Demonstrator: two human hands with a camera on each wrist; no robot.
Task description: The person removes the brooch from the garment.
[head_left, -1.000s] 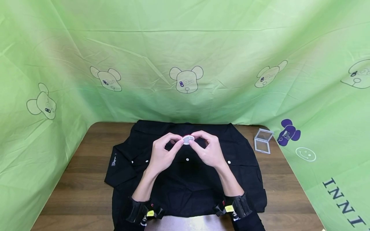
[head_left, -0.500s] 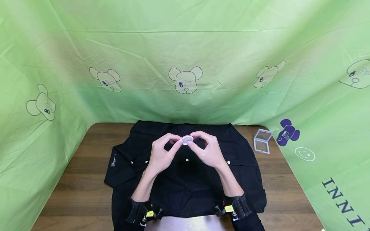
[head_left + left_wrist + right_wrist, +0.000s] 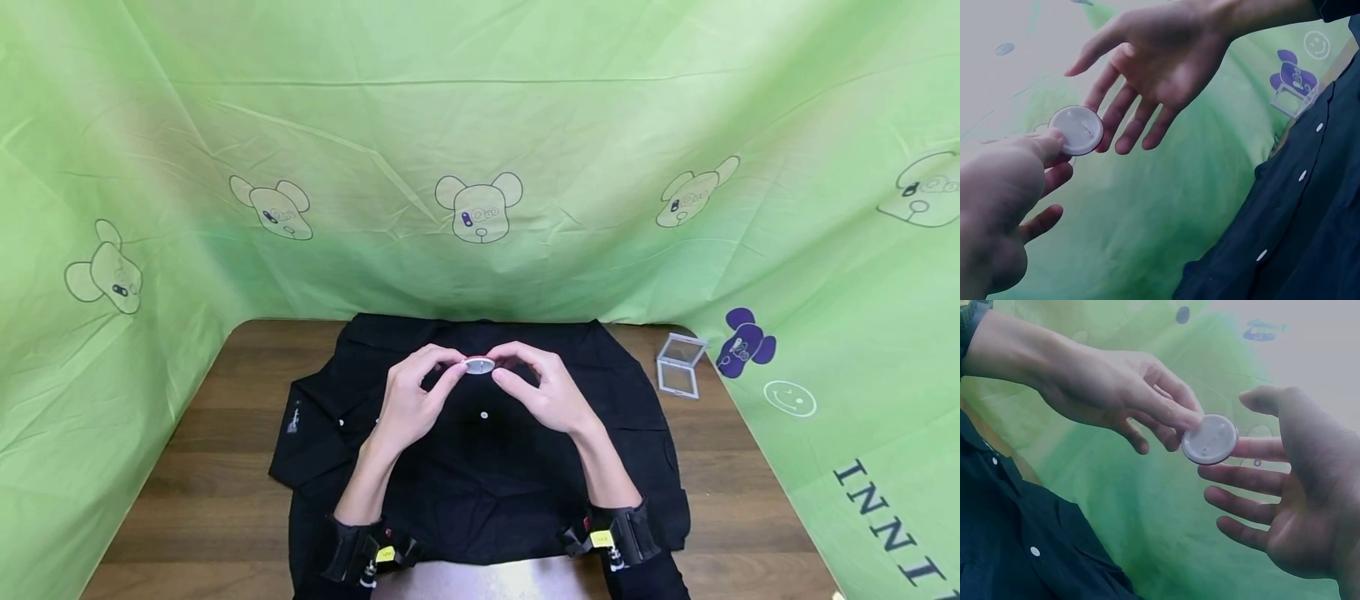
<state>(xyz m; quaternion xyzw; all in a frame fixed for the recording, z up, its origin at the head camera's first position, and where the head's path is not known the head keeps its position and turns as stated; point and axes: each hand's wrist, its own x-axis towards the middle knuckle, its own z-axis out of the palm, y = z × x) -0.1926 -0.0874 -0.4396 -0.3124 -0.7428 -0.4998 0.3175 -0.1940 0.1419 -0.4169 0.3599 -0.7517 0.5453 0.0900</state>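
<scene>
A round pin badge (image 3: pixel 480 366) is held over the dark shirt, its white back with the pin facing me and a red edge showing. My left hand (image 3: pixel 412 398) pinches its left rim between thumb and fingers. At the other side is my right hand (image 3: pixel 546 393), fingers extended and thumb lifted off. In the right wrist view, its index finger (image 3: pixel 1261 449) reaches behind the edge of the badge (image 3: pixel 1211 440). Beneath both hands the black shirt (image 3: pixel 487 483) lies spread out with white buttons up its front. The front face of the badge is hidden.
An open clear hinged case (image 3: pixel 679 367) lies near the table's back right corner. The wooden table (image 3: pixel 202 450) shows on both sides of the shirt. Green printed cloth (image 3: pixel 480 108) hangs close behind and along the sides.
My right thumb has come off the badge and the right hand has shifted slightly right. The left hand has moved a little left with the badge, which now looks more edge-on.
</scene>
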